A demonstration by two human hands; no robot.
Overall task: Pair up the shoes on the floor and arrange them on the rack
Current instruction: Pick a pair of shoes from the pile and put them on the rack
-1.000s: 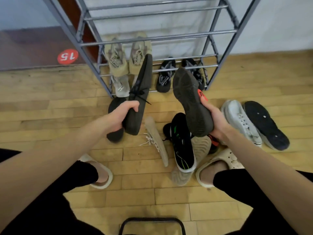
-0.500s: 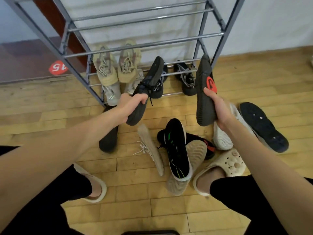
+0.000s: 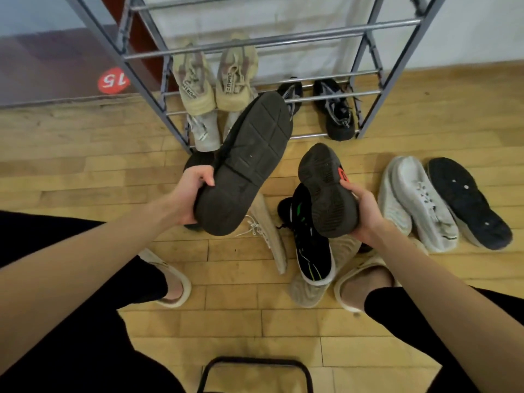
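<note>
My left hand grips the heel of a dark shoe, its ridged sole turned up toward me. My right hand grips another dark shoe with an orange patch, sole up as well. Both are held low above the floor in front of the grey metal rack. On the rack sit a beige pair, a light grey pair partly hidden by the left shoe, and a black pair. Below my hands lie a black-and-green shoe and a beige shoe.
A white shoe and an upturned dark shoe lie on the wooden floor at the right. Another black shoe sits behind my left hand. My slippered feet flank the pile. A black metal frame stands at the bottom.
Both shoes have come back from the rack toward me. They have been turned so their soles face up, and my hands now sit lower and closer together.
</note>
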